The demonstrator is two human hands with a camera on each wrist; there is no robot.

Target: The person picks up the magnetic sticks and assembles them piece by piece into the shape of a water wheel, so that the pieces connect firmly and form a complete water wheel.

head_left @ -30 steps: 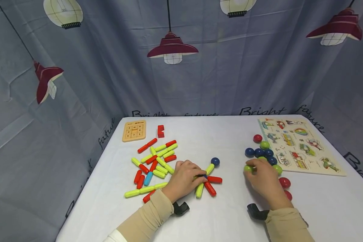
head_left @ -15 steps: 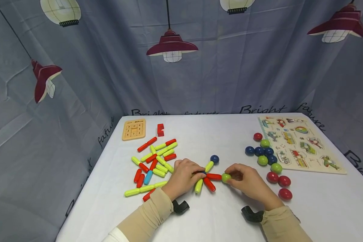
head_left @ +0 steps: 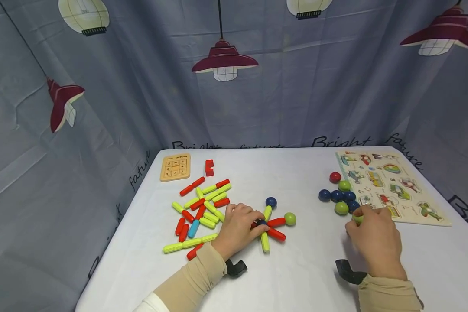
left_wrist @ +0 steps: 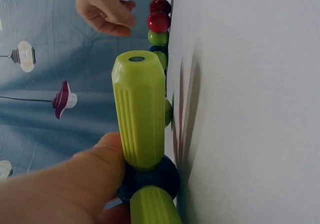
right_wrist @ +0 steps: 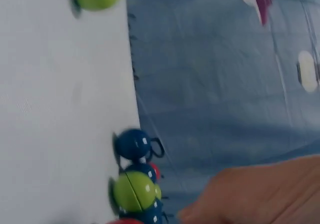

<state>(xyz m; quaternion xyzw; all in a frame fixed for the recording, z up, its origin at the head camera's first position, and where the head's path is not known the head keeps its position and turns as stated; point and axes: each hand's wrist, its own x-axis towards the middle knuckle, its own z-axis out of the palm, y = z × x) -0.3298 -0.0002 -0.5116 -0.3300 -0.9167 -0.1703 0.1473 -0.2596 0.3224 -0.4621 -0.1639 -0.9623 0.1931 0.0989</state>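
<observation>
My left hand (head_left: 239,227) pinches a dark blue ball (head_left: 261,222) at the hub of a star of red and yellow-green rods. In the left wrist view, the thumb lies against that ball beside a yellow-green rod (left_wrist: 137,109). A green ball (head_left: 290,219) sits at the tip of one red rod (head_left: 277,222), and a blue ball (head_left: 271,202) is at the tip of a yellow-green one. My right hand (head_left: 378,242), fingers loosely bent, hovers over another green ball (head_left: 357,219) at the right; in the left wrist view its fingertips look above the balls.
Loose red, yellow-green and blue rods (head_left: 193,228) lie left of the left hand. Blue, green and red balls (head_left: 337,196) cluster by a picture puzzle board (head_left: 390,186) at right. A wooden number board (head_left: 175,167) and a red block (head_left: 209,168) lie at the back left.
My right hand brought a green ball to the red rod's end, left it there and moved back right to the ball cluster. The left hand stays on the hub; the star has turned slightly.
</observation>
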